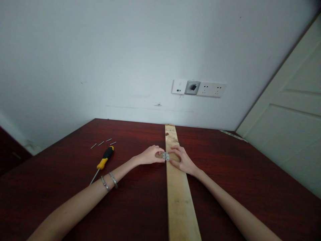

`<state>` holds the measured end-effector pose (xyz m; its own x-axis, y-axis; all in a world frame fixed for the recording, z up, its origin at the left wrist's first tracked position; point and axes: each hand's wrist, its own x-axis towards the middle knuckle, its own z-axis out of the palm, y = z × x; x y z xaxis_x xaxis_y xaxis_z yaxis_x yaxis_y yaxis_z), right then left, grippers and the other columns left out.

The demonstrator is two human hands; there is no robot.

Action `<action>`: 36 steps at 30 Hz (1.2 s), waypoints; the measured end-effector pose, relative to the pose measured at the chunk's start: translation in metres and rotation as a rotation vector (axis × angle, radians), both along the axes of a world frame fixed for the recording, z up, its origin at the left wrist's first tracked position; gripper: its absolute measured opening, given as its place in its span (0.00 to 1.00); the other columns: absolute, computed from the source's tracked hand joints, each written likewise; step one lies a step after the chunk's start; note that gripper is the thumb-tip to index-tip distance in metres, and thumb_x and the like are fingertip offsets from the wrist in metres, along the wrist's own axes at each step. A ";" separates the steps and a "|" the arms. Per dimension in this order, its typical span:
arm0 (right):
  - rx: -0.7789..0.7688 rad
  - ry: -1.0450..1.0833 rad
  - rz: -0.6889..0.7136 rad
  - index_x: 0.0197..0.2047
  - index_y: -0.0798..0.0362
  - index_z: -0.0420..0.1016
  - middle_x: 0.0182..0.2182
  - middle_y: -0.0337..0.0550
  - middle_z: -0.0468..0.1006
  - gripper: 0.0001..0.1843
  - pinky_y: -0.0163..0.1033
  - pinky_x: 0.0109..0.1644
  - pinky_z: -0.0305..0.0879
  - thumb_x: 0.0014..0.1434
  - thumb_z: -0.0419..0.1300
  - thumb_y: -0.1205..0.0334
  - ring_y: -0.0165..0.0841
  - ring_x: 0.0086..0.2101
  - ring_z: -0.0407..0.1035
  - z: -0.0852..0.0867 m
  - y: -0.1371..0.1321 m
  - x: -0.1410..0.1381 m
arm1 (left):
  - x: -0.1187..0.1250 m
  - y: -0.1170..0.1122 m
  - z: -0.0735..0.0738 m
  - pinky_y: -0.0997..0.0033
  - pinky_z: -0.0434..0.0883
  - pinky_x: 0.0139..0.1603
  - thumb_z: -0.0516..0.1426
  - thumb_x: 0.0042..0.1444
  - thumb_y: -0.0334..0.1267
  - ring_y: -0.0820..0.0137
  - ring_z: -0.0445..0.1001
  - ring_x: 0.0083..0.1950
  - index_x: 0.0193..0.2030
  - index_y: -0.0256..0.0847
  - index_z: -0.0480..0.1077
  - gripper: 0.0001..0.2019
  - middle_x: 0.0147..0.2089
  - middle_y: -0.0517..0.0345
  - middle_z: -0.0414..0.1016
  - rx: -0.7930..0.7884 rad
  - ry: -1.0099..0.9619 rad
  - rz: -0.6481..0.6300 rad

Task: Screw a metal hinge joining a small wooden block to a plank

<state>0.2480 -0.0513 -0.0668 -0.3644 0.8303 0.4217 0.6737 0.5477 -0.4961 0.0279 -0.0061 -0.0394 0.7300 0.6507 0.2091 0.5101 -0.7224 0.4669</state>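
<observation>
A small metal hinge [166, 156] lies opened out at the left edge of a long wooden board [179, 201], one leaf over the wood and the other sticking out past the edge. My left hand [151, 155] pinches the outer leaf between thumb and fingers. From the other side, my right hand [183, 160] grips the leaf over the board with thumb and fingertips. Left of my hands rests a screwdriver [105, 158] with a yellow and black handle, its shaft partly behind my left forearm. Several screws [101, 143] lie beyond it.
The dark red wooden table [130, 134] runs up to a white wall [112, 67]. Wall sockets [210, 89] sit above the board's far end. A flat narrow strip [233, 135] lies at the back right corner, near a pale panelled door [296, 110].
</observation>
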 end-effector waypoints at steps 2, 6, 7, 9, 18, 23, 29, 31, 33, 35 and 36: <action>0.004 -0.001 -0.004 0.47 0.49 0.72 0.50 0.48 0.66 0.18 0.52 0.59 0.54 0.52 0.60 0.58 0.43 0.53 0.58 0.000 0.000 0.000 | 0.000 0.000 -0.001 0.72 0.62 0.39 0.61 0.50 0.47 0.67 0.66 0.37 0.46 0.40 0.73 0.19 0.34 0.57 0.68 0.002 0.001 0.000; 0.017 0.005 -0.012 0.46 0.50 0.72 0.50 0.48 0.67 0.17 0.51 0.59 0.54 0.52 0.60 0.58 0.43 0.52 0.58 0.000 0.000 -0.001 | -0.001 0.001 -0.002 0.72 0.62 0.39 0.61 0.50 0.48 0.67 0.66 0.37 0.46 0.40 0.72 0.19 0.34 0.57 0.67 0.010 0.000 -0.008; 0.019 0.005 -0.012 0.46 0.50 0.72 0.50 0.48 0.67 0.17 0.51 0.59 0.54 0.52 0.60 0.58 0.42 0.52 0.58 0.000 0.000 -0.001 | -0.001 0.002 -0.002 0.72 0.62 0.39 0.61 0.50 0.48 0.67 0.66 0.37 0.46 0.40 0.72 0.19 0.34 0.57 0.67 0.011 0.001 -0.010; 0.024 0.003 -0.013 0.47 0.50 0.73 0.49 0.48 0.67 0.17 0.51 0.59 0.54 0.52 0.60 0.58 0.42 0.52 0.58 -0.001 0.001 -0.001 | -0.001 0.002 -0.002 0.72 0.62 0.39 0.61 0.50 0.47 0.67 0.66 0.37 0.46 0.40 0.72 0.19 0.34 0.57 0.67 0.013 0.006 -0.007; 0.060 -0.013 -0.003 0.48 0.49 0.73 0.50 0.48 0.66 0.18 0.52 0.58 0.55 0.54 0.60 0.55 0.43 0.52 0.59 -0.005 0.002 0.000 | 0.000 -0.001 0.001 0.71 0.63 0.41 0.62 0.50 0.47 0.67 0.67 0.38 0.46 0.40 0.72 0.19 0.36 0.56 0.69 -0.002 0.023 0.012; 0.055 -0.001 -0.023 0.46 0.48 0.75 0.49 0.48 0.67 0.17 0.51 0.58 0.56 0.54 0.61 0.54 0.43 0.51 0.59 -0.005 0.002 -0.002 | 0.000 -0.001 0.000 0.69 0.63 0.43 0.61 0.50 0.47 0.65 0.67 0.40 0.48 0.40 0.72 0.20 0.38 0.55 0.70 0.014 0.037 0.004; 0.051 0.009 -0.032 0.46 0.49 0.75 0.49 0.48 0.67 0.17 0.51 0.58 0.57 0.53 0.61 0.54 0.43 0.52 0.59 -0.005 0.002 -0.002 | 0.000 -0.001 -0.002 0.67 0.64 0.44 0.62 0.49 0.48 0.63 0.67 0.42 0.49 0.40 0.72 0.22 0.39 0.53 0.69 0.038 0.080 0.004; 0.046 0.013 -0.035 0.46 0.48 0.75 0.49 0.48 0.68 0.17 0.51 0.58 0.56 0.52 0.62 0.54 0.43 0.52 0.60 -0.005 0.002 -0.002 | 0.000 -0.001 -0.001 0.67 0.64 0.45 0.61 0.49 0.48 0.62 0.67 0.43 0.50 0.39 0.71 0.23 0.39 0.53 0.69 0.044 0.091 0.007; 0.044 0.016 -0.035 0.46 0.48 0.75 0.49 0.47 0.68 0.17 0.51 0.58 0.56 0.53 0.61 0.54 0.43 0.52 0.60 -0.004 0.002 -0.002 | 0.000 -0.002 -0.001 0.66 0.64 0.45 0.62 0.49 0.48 0.62 0.67 0.43 0.51 0.39 0.71 0.24 0.40 0.53 0.69 0.043 0.098 0.008; 0.047 0.019 -0.034 0.46 0.48 0.75 0.49 0.47 0.68 0.16 0.51 0.58 0.56 0.53 0.61 0.55 0.42 0.52 0.60 -0.004 0.002 -0.002 | 0.000 -0.002 -0.001 0.66 0.65 0.46 0.62 0.49 0.48 0.62 0.67 0.44 0.51 0.39 0.70 0.24 0.40 0.53 0.69 0.039 0.105 0.010; 0.051 0.020 -0.033 0.45 0.48 0.75 0.49 0.47 0.68 0.16 0.51 0.58 0.56 0.53 0.61 0.55 0.42 0.51 0.60 -0.004 0.002 -0.002 | 0.000 -0.002 -0.001 0.66 0.65 0.46 0.62 0.48 0.48 0.62 0.67 0.44 0.51 0.39 0.70 0.25 0.40 0.53 0.69 0.034 0.109 0.013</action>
